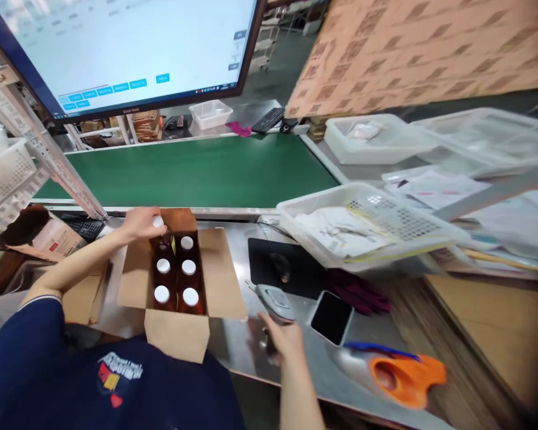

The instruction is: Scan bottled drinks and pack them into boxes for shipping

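Note:
An opened cardboard box (225, 272) stands on the metal worktop, its flaps folded outward. Inside are several dark amber bottles (190, 297) with white caps, in two rows. At the box's far left corner, my left hand (143, 223) grips a white-capped bottle (164, 242) by its top; the bottle's lower part is hidden in the box. To the right of the box, my right hand (286, 337) is curled at the near end of a grey barcode scanner (275, 300). Blur and the hand itself partly hide the dark part under its fingers.
A phone (332, 318), a mouse (280, 266) on a black pad and an orange tape dispenser (406, 376) lie at right. Behind runs a green conveyor belt (197, 170). A white basket (367, 227) overhangs the worktop; a monitor (130, 54) hangs above.

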A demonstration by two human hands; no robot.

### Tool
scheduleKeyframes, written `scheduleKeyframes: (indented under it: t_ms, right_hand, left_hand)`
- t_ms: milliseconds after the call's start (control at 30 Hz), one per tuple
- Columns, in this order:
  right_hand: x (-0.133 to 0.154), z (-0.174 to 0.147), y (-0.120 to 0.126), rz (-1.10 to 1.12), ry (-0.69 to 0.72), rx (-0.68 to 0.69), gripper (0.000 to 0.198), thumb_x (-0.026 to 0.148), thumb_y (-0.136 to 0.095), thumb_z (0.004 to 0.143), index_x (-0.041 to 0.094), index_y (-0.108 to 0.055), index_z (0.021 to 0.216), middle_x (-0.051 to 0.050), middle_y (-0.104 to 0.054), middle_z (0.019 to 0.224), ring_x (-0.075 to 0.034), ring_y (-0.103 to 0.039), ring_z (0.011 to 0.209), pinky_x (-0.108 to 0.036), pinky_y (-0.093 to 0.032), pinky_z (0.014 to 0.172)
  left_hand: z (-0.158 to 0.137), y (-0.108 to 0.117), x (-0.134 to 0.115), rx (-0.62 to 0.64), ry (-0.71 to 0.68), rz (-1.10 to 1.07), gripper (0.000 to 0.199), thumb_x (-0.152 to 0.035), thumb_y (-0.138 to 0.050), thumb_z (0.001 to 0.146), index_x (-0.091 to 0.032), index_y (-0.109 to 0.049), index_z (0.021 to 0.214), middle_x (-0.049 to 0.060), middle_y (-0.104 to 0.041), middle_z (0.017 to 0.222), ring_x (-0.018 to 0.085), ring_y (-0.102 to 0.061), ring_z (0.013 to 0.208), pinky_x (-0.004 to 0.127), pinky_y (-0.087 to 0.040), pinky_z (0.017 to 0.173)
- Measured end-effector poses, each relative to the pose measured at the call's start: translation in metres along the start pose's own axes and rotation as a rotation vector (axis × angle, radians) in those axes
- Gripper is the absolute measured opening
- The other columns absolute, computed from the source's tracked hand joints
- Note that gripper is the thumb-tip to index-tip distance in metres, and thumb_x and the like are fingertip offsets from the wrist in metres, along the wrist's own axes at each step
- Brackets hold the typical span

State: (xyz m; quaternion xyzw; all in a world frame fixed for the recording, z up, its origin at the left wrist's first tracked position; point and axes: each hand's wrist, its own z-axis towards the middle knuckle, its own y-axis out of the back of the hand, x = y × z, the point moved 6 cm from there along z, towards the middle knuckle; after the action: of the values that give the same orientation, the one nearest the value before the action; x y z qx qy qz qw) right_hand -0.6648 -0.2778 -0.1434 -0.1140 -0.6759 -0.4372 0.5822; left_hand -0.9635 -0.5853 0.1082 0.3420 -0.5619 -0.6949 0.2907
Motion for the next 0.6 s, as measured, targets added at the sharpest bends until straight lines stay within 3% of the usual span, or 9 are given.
scheduleKeyframes:
  t_ms: [67, 133, 233, 300, 433, 600]
  right_hand:
    - [0.035, 0.003, 0.023, 0.192, -0.101, 0.002, 0.047, 0.057, -0.084, 0.069, 0.020, -0.074, 0.096, -0.007, -0.074, 0.073, -0.024, -0.060, 0.054, -0.041, -0.055, 0.053]
    - [0.088, 0.006, 0.032, 0.274, -0.077, 0.095, 0.058, 0.053, -0.092, 0.063, 0.019, -0.077, 0.108, -0.006, -0.076, 0.079, -0.021, -0.059, 0.058, -0.038, -0.055, 0.056]
    - [0.168, 0.008, 0.019, 0.297, -0.010, 0.353, 0.060, 0.048, -0.095, 0.064, 0.019, -0.079, 0.114, -0.005, -0.077, 0.081, -0.018, -0.057, 0.061, -0.033, -0.052, 0.055]
    - [0.202, 0.009, 0.001, 0.315, -0.026, 0.492, 0.058, 0.048, -0.096, 0.064, 0.019, -0.079, 0.111, -0.004, -0.074, 0.075, -0.015, -0.052, 0.054, -0.030, -0.047, 0.051]
    - [0.229, 0.013, -0.027, 0.371, -0.105, 0.617, 0.058, 0.050, -0.098, 0.061, 0.018, -0.077, 0.104, 0.001, -0.066, 0.063, -0.013, -0.046, 0.050, -0.028, -0.041, 0.047]
    - [0.239, 0.014, -0.035, 0.399, -0.137, 0.644, 0.053, 0.050, -0.100, 0.056, 0.020, -0.074, 0.091, 0.002, -0.062, 0.061, -0.013, -0.047, 0.050, -0.028, -0.041, 0.045]
  left_hand:
    - [0.009, 0.027, 0.004, -0.111, 0.032, -0.106, 0.033, -0.047, -0.069, 0.074, -0.023, -0.076, 0.094, 0.007, -0.080, 0.096, 0.030, -0.071, 0.093, 0.033, -0.043, 0.070]
    - [0.017, 0.049, 0.007, -0.190, 0.023, -0.222, 0.028, -0.045, -0.070, 0.069, -0.021, -0.074, 0.084, 0.004, -0.077, 0.085, 0.025, -0.067, 0.083, 0.031, -0.041, 0.067]
    - [0.021, 0.078, 0.016, -0.306, -0.020, -0.411, 0.023, -0.041, -0.072, 0.063, -0.019, -0.068, 0.070, 0.000, -0.067, 0.069, 0.019, -0.059, 0.070, 0.029, -0.038, 0.063]
    - [0.018, 0.094, 0.024, -0.403, -0.040, -0.538, 0.022, -0.038, -0.074, 0.061, -0.019, -0.065, 0.065, -0.002, -0.061, 0.063, 0.016, -0.053, 0.065, 0.029, -0.037, 0.060]
    - [0.012, 0.116, 0.037, -0.556, -0.057, -0.722, 0.019, -0.035, -0.074, 0.062, -0.019, -0.064, 0.061, -0.003, -0.056, 0.059, 0.014, -0.047, 0.059, 0.028, -0.034, 0.056]
    - [0.009, 0.125, 0.038, -0.597, -0.085, -0.791, 0.018, -0.034, -0.072, 0.063, -0.019, -0.063, 0.060, -0.003, -0.055, 0.057, 0.013, -0.046, 0.057, 0.027, -0.032, 0.053]
